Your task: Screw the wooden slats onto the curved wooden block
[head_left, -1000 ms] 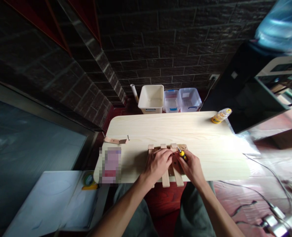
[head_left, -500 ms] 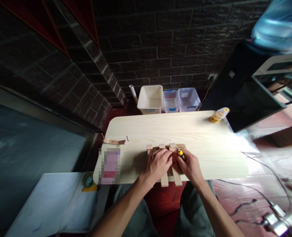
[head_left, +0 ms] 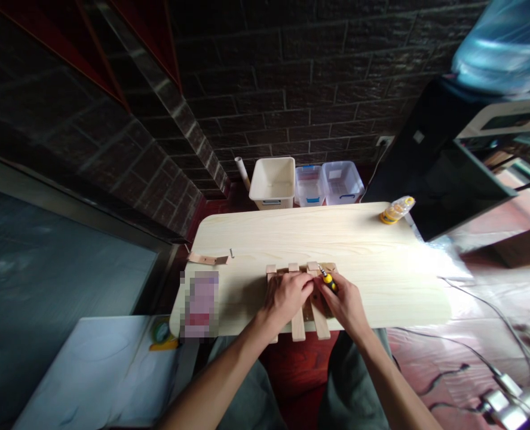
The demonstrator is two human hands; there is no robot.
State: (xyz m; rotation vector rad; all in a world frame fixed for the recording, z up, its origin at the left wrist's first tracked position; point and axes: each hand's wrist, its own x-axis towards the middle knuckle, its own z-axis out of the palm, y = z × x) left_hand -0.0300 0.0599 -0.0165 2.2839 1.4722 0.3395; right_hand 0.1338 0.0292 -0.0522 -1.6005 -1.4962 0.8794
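A slatted wooden piece [head_left: 298, 327] lies at the near edge of the table, its slats sticking out over the edge toward me. Across its left and middle slats rests my left hand [head_left: 288, 294], fingers bent and drawn together, their tips meeting by the right slat. Whatever is pinched there is too small to make out. My right hand [head_left: 349, 300] is closed around a yellow and black screwdriver [head_left: 330, 283], whose metal tip points away from me, up and left. The fingertips of both hands almost touch over the right slat.
On the table [head_left: 265, 233], a curved wooden strip [head_left: 208, 260] and a screw [head_left: 231, 253] lie at the left, above a blurred-out flat item [head_left: 201, 304]. A yellow-capped bottle [head_left: 397, 210] lies at the far right. Plastic bins [head_left: 272, 179] stand behind; a power strip [head_left: 506, 403] is on the floor.
The view has shifted slightly. Both hands stay over the wooden piece, and the screwdriver remains in my right hand at nearly the same angle.
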